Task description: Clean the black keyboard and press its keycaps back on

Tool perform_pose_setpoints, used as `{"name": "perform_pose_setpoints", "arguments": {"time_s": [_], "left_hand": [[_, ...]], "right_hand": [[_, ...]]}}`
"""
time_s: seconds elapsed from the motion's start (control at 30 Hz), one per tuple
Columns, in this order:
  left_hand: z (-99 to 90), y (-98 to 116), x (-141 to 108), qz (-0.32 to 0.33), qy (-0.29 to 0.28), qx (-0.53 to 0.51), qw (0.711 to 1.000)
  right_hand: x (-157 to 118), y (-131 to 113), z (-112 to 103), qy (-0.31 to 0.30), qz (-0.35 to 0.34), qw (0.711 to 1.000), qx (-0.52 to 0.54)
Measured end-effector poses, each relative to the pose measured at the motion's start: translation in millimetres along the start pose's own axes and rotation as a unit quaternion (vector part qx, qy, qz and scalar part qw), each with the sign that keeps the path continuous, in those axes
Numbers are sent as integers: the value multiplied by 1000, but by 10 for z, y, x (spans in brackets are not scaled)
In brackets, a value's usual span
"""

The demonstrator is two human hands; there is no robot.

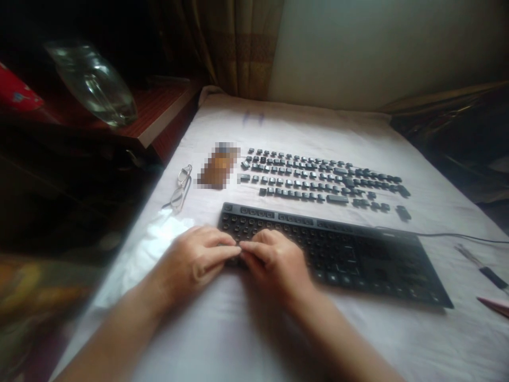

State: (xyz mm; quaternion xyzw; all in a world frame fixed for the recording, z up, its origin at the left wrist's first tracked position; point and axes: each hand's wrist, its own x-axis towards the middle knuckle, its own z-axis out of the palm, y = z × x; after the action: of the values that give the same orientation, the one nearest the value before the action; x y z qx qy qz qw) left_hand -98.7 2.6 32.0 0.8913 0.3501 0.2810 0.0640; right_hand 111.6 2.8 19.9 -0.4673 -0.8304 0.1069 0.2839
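A black keyboard (401, 265) lies at a slant on the white cloth, its key sockets showing without caps. Over its left end, my left hand (199, 255) and my right hand (278, 260) meet with fingertips pinched close together. Whatever sits between those fingertips is too small and covered to make out. Both hands hide the keyboard's lower left corner. Behind the keyboard, loose black keycaps are laid out in several rows, among them a long keycap (337, 199).
Eyeglasses (182, 187) and a pixelated brown item (218, 168) lie left of the keycaps. White crumpled material (149, 249) is by my left forearm. A cable (457, 236) and a dark-handled tool (493, 277) lie right. A glass jar (95, 85) stands on wooden furniture.
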Motion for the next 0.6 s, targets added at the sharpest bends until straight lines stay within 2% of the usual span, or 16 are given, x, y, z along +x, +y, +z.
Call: {"name": "perform_pose_setpoints", "arguments": {"time_s": [0.17, 0.4, 0.6], "left_hand": [[1, 6, 6, 1, -5, 6, 1000], [-13, 14, 6, 13, -6, 27, 1000], [-40, 22, 19, 15, -9, 37, 999]], "right_hand": [[4, -1, -20, 0, -14, 1000, -27], [-107, -1, -60, 80, -67, 994, -44], [-127, -5, -52, 80, -88, 989, -84]]}}
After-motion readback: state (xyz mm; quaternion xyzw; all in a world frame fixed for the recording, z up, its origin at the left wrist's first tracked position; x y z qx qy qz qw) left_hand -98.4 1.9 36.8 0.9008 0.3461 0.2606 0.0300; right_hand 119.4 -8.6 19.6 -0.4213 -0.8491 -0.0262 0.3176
